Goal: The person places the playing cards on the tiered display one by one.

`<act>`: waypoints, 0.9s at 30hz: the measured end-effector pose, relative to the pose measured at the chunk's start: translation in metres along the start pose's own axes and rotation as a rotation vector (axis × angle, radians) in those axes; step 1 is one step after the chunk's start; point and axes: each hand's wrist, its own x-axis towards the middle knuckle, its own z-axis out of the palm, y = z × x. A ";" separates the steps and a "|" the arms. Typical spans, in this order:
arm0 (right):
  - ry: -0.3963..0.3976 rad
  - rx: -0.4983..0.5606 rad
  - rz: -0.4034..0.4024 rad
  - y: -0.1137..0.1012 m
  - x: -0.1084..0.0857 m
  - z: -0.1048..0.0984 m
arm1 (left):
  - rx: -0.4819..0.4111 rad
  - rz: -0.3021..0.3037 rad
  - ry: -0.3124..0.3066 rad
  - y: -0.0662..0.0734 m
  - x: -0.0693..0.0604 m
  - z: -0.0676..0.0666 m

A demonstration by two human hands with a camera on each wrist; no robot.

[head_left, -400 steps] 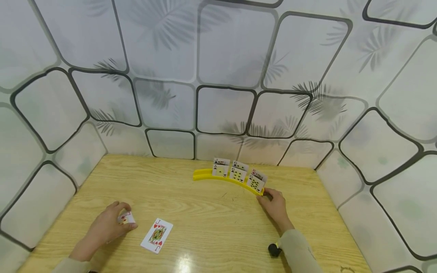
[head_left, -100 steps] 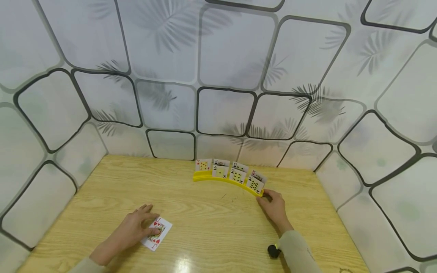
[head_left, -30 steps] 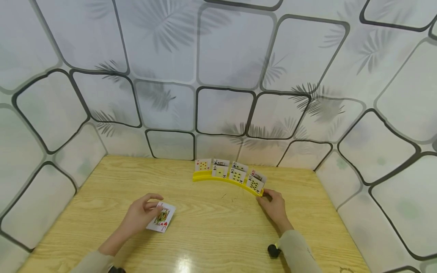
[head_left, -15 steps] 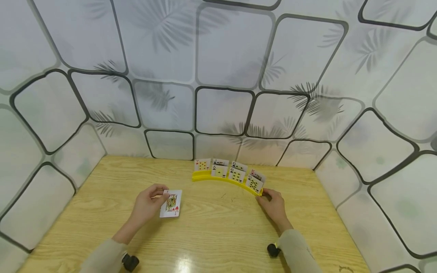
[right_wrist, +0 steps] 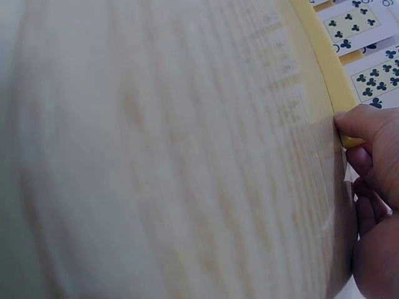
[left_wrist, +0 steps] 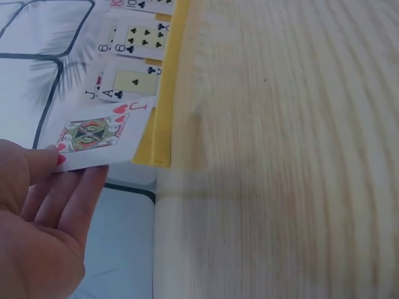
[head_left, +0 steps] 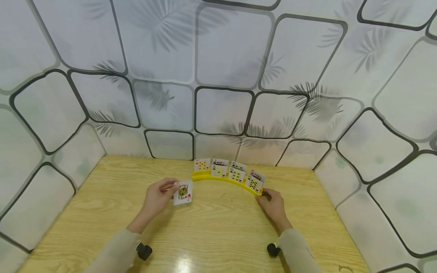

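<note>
My left hand (head_left: 157, 200) pinches a jack of hearts playing card (head_left: 183, 192) by its upper left corner, thumb on its face. The card is above the table, just in front of the left end of a curved yellow card holder (head_left: 202, 176). In the left wrist view the jack (left_wrist: 93, 134) partly covers that end of the holder (left_wrist: 163, 118). At the holder's other end, my right hand (head_left: 274, 207) grips the tip between thumb and fingers; the right wrist view shows the thumb on the yellow edge (right_wrist: 340, 81).
In the holder stand a seven of diamonds (head_left: 202, 165) at the left, then an ace of clubs (head_left: 219, 171), a six of clubs (head_left: 236, 175) and a ten of clubs (head_left: 253, 184), each with another card behind. A patterned wall (head_left: 223, 110) rises behind the wooden table (head_left: 205, 235).
Since the oldest frame, the seven of diamonds has come into the holder. My left hand has lifted the jack off the table and carried it right and forward. The right hand stays put.
</note>
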 end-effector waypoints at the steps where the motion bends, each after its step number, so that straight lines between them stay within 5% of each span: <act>1: 0.001 0.000 -0.001 0.000 0.000 0.000 | -0.018 -0.011 -0.003 0.000 0.002 0.002; 9: -0.003 -0.001 0.013 -0.001 0.000 0.000 | -0.157 -0.033 -0.033 0.003 0.016 0.015; 27: 0.001 0.003 0.007 -0.003 -0.001 -0.001 | -0.066 0.016 0.022 0.008 0.041 0.036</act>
